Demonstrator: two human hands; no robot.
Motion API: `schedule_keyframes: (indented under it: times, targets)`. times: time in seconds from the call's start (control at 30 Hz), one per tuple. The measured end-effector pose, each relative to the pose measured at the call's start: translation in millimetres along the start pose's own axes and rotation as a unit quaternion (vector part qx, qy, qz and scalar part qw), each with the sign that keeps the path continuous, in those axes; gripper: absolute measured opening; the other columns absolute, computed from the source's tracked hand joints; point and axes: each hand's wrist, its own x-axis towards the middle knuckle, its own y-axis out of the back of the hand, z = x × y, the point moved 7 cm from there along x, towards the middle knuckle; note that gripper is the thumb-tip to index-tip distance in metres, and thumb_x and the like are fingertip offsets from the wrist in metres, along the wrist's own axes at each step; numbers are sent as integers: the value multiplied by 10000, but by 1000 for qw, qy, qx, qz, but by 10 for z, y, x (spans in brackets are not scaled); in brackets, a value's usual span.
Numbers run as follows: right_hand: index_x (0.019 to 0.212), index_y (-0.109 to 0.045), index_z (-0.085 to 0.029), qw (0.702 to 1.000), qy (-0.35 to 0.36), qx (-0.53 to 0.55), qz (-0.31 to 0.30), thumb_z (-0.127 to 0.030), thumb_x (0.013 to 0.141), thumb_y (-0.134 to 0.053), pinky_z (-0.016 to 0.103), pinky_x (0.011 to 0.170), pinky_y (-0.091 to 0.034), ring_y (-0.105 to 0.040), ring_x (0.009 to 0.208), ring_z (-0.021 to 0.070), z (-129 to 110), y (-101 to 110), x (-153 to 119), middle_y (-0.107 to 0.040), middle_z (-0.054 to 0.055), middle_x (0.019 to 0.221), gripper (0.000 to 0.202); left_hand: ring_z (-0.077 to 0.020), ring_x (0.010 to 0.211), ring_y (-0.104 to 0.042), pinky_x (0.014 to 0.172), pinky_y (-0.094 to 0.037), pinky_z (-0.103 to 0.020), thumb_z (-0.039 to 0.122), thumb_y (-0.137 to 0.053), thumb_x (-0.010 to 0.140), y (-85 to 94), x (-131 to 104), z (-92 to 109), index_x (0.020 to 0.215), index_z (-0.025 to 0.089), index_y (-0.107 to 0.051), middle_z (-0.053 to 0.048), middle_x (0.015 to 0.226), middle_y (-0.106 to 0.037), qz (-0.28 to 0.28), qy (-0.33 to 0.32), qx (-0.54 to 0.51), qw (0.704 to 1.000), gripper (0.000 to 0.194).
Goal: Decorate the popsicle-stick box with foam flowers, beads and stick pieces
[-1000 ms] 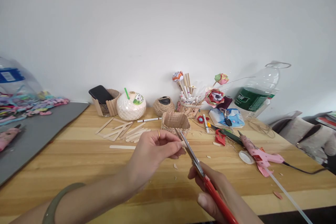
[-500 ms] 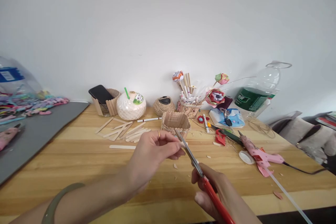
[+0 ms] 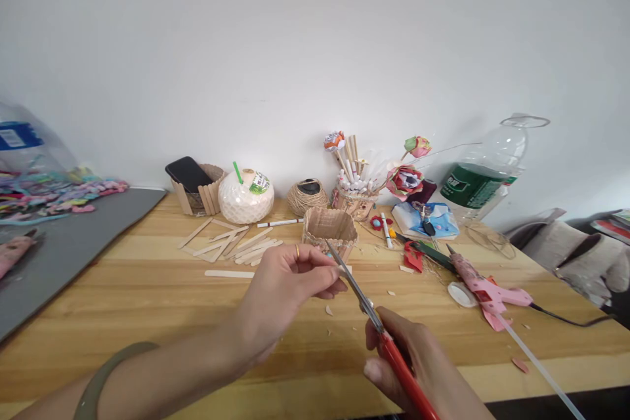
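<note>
My left hand (image 3: 300, 282) is closed in a pinch on a craft stick, mostly hidden by the fingers, with a pale end (image 3: 347, 270) showing past the fingertips. In my right hand (image 3: 408, 354) is a pair of red-handled scissors (image 3: 359, 295). The blades point up and left, touching or passing right beside the left fingertips at the stick's end. Just behind stands a small square woven basket (image 3: 329, 226). Another pale craft stick (image 3: 229, 274) shows left of my left hand, its right part hidden.
Loose craft sticks (image 3: 256, 249) lie left of the basket. Farther back stand a wrapped coconut (image 3: 246, 197), a twine ball (image 3: 306, 198) and a stick holder with a phone (image 3: 188, 174). A pink glue gun (image 3: 492, 292) with its cord and a green-labelled bottle (image 3: 472, 184) are on the right.
The scissor blades look closer together, and my right fingers have drawn in slightly around the handles. My left hand stays almost in place.
</note>
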Motion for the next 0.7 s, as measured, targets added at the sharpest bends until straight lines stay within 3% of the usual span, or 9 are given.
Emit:
schedule_keyframes:
  times: [0.33,0.5,0.7]
  targets:
    - [690,-430,-206,998,26,-18,56,-734,672,-483,232,457,-232,-325,510,105,-13,95,-75,-381,-47,536,531,-113,641,-602,596,-472,-211,219,-655,665,-31,-24,2,644,146,-655,-4,631,-662,-36,9,9,999,76]
    - [741,-493,-203,996,18,-37,79,-641,723,-530,230,454,-268,-378,508,109,-39,106,-115,-430,-42,551,440,-111,654,-569,589,-471,-206,242,-616,718,-49,-10,21,678,151,-637,6,643,-616,-61,-38,67,995,102]
    - [725,-481,-204,997,28,-26,68,-671,696,-530,238,469,-245,-338,509,110,-75,78,-90,-401,-48,537,471,-120,674,-538,579,-472,-205,256,-563,769,-61,-55,34,693,159,-596,8,665,-562,-52,-84,79,992,128]
